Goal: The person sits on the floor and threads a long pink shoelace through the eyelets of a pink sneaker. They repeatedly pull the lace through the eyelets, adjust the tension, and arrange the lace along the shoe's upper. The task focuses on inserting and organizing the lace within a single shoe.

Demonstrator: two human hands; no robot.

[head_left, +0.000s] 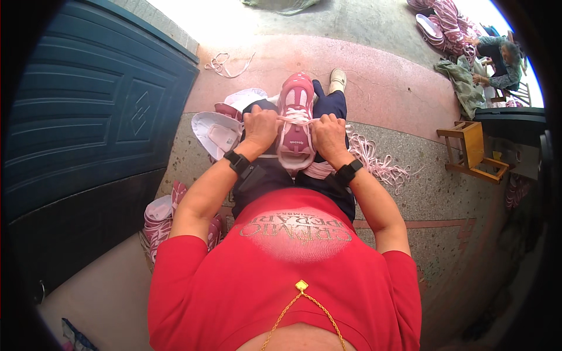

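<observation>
A pink and white sneaker [294, 143] rests on my lap, its toe pointing away from me. A pale pink shoelace [297, 121] runs across its tongue and is pulled sideways between my hands. On the left side of the shoe, my left hand [261, 126] is closed on one end of the lace. My right hand [330, 136] grips the other end at the shoe's right side. The upper part of the shoe shows white lacing through its eyelets. Both fists hide the tips of the lace.
Beside my left leg lie white-lined shoe parts [215, 133]. Loose pink laces [380, 161] heap up at my right; another lace [225, 64] lies ahead. A wooden stool [468, 149] stands at right, a blue door [93, 99] at left. Far right, a person [504, 64] sits near piled shoes.
</observation>
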